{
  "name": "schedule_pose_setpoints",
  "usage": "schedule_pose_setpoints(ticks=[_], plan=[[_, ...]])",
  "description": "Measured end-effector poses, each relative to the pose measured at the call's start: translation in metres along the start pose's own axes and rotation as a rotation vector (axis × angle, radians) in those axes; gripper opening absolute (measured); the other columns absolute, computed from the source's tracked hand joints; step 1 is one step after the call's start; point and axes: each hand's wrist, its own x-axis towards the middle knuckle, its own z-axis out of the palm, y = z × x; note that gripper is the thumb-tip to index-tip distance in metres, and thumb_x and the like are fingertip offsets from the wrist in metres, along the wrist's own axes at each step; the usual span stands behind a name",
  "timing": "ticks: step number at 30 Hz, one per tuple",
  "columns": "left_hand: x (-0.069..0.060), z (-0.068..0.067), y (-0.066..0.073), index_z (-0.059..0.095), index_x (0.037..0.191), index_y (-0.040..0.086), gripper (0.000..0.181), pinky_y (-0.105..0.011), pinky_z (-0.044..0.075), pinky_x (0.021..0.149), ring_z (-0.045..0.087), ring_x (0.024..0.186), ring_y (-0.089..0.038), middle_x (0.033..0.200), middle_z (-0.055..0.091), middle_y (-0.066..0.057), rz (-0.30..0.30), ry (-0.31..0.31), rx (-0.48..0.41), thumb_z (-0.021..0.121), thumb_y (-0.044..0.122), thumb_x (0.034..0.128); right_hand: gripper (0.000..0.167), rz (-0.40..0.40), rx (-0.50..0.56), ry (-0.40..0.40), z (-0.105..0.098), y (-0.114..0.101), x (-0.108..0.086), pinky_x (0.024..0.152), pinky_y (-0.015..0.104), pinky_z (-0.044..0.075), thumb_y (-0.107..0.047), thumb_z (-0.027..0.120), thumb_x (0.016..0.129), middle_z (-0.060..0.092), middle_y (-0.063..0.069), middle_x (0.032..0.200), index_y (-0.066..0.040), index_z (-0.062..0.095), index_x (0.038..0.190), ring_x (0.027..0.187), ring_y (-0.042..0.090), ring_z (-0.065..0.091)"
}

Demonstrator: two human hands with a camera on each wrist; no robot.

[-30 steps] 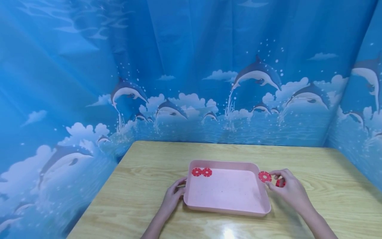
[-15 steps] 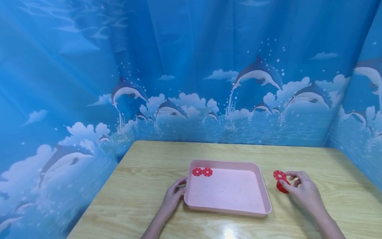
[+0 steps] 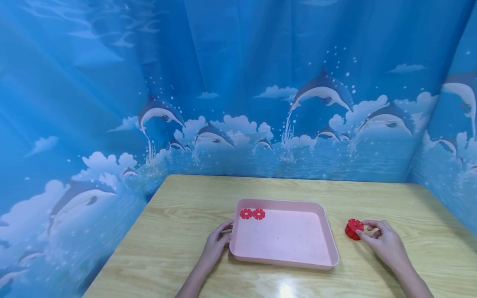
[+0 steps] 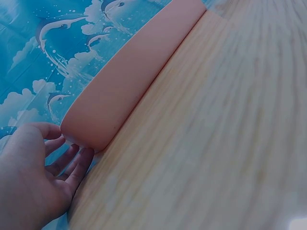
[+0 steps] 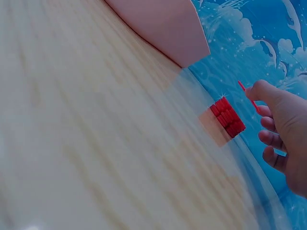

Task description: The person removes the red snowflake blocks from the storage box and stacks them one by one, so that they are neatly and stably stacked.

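My right hand [image 3: 387, 244] pinches a red notched interlocking disc [image 5: 248, 96] between thumb and fingers. Just below that disc is a short stack of red discs [image 5: 228, 117] on the table; a small gap shows between them in the right wrist view. My left hand [image 4: 38, 172] grips the near-left side of a shallow pink tray [image 3: 283, 263], its fingertips against the rim and lower wall. Inside the tray's far left corner, two red discs [image 3: 246, 213] lie flat side by side, edges touching or almost so.
The wood-grain table [image 3: 186, 231] carries the tray at its middle, with the stack to the right of the tray. Behind and at both sides hangs a blue dolphin-print curtain [image 3: 223, 157], close to the table's far edge.
My right hand has moved right, away from the tray's right edge, carrying the disc from beside the rim to just over the stack. My left hand and the tray have stayed in place.
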Motion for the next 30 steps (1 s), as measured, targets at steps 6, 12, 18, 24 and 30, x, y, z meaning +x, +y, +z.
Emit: schedule_pose_setpoints(ticks=[6, 12, 18, 24, 30], plan=[[0.0, 0.0, 0.0, 0.044, 0.126, -0.014, 0.039, -0.029, 0.053, 0.073, 0.051, 0.101, -0.044, 0.118, 0.046, -0.033, -0.001, 0.003, 0.003, 0.048, -0.002, 0.0891, 0.032, -0.017, 0.022, 0.011, 0.003, 0.007, -0.002, 0.05, 0.021, 0.037, -0.02, 0.072, 0.078, 0.052, 0.005, 0.085, 0.002, 0.063, 0.101, 0.063, 0.002, 0.044], [0.0, 0.0, -0.001, 0.044, 0.126, -0.014, 0.039, -0.028, 0.052, 0.072, 0.051, 0.101, -0.044, 0.118, 0.046, -0.034, 0.002, 0.004, -0.003, 0.048, -0.002, 0.0887, 0.033, -0.011, 0.027, 0.002, 0.005, 0.011, -0.003, 0.05, 0.021, 0.037, -0.02, 0.073, 0.078, 0.052, 0.004, 0.085, 0.002, 0.063, 0.1, 0.063, 0.001, 0.043], [0.001, 0.0, -0.001, 0.044, 0.126, -0.013, 0.04, -0.028, 0.052, 0.073, 0.051, 0.102, -0.044, 0.119, 0.046, -0.034, -0.004, -0.001, -0.005, 0.048, 0.0, 0.0895, 0.035, -0.006, 0.023, -0.007, 0.005, 0.012, -0.003, 0.051, 0.021, 0.036, -0.021, 0.074, 0.077, 0.052, 0.005, 0.085, 0.003, 0.063, 0.1, 0.063, 0.0, 0.042], [0.001, 0.0, -0.002, 0.044, 0.127, -0.013, 0.04, -0.028, 0.052, 0.074, 0.051, 0.102, -0.044, 0.119, 0.046, -0.033, -0.002, -0.006, -0.005, 0.048, 0.0, 0.09, 0.036, -0.006, 0.013, -0.001, 0.007, 0.014, -0.004, 0.051, 0.022, 0.036, -0.023, 0.074, 0.077, 0.051, 0.005, 0.085, 0.003, 0.062, 0.1, 0.064, 0.003, 0.042], [0.001, -0.001, -0.003, 0.043, 0.127, -0.014, 0.039, -0.028, 0.052, 0.074, 0.051, 0.102, -0.044, 0.118, 0.046, -0.034, -0.002, -0.002, -0.009, 0.048, 0.0, 0.0898, 0.037, 0.006, 0.002, -0.011, 0.006, 0.013, -0.004, 0.052, 0.022, 0.036, -0.025, 0.072, 0.079, 0.051, 0.006, 0.087, 0.003, 0.062, 0.101, 0.065, 0.004, 0.043]])
